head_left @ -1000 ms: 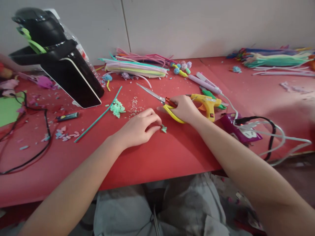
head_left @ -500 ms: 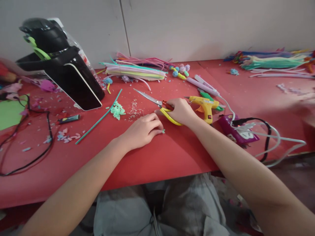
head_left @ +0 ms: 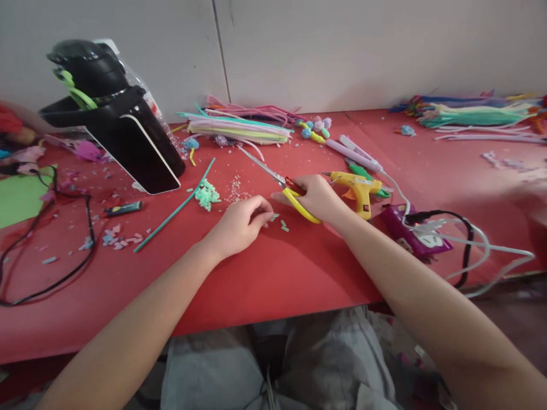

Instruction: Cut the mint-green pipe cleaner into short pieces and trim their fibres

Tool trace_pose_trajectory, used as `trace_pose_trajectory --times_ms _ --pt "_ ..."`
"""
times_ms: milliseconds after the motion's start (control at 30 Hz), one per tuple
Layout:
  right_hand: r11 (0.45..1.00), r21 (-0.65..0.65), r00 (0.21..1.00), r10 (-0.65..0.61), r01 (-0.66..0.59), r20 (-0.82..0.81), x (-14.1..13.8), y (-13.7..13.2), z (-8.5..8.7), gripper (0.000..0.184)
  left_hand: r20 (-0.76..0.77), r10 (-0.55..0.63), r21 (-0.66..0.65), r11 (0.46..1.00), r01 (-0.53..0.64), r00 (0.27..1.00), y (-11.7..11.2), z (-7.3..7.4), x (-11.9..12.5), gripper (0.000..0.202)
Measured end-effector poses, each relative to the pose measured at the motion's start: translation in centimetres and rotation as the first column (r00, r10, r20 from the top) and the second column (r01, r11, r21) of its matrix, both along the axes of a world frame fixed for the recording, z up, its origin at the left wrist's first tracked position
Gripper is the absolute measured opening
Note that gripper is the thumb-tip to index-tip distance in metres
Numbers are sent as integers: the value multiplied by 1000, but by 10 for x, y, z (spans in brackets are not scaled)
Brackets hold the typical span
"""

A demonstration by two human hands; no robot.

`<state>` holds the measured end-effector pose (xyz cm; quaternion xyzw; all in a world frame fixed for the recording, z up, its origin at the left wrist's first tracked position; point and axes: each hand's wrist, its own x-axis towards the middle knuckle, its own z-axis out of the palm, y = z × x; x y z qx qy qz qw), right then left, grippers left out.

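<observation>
My right hand (head_left: 318, 197) grips the yellow handles of a pair of scissors (head_left: 282, 185), whose blades point up and left over the red table (head_left: 273, 273). Just left of it, my left hand (head_left: 239, 225) pinches a tiny pale green scrap (head_left: 273, 217) between fingertips. Another small green piece (head_left: 284, 226) lies on the table beside the fingers. A green pipe cleaner (head_left: 177, 206) and a clump of green fuzz (head_left: 206, 195) lie further left.
A yellow glue gun (head_left: 358, 188) and a purple power strip (head_left: 416, 236) with cables sit right of my right hand. A black stand with a phone (head_left: 128, 142) stands at the back left. Pipe cleaner bundles (head_left: 239, 126) line the wall. A black cord (head_left: 64, 267) loops at the left.
My left hand has lifted its fingertips off the table with a small green scrap and shifted slightly left. My right hand stays on the scissors.
</observation>
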<state>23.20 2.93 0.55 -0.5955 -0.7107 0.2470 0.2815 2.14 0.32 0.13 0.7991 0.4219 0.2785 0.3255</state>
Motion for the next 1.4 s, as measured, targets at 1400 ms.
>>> trace_pose_trajectory --times_ms 1400 --pt "928 -231 775 89 -292 -625 0 -8 2 39 186 -5 -26 1000 10 983 0 -2 -4 19"
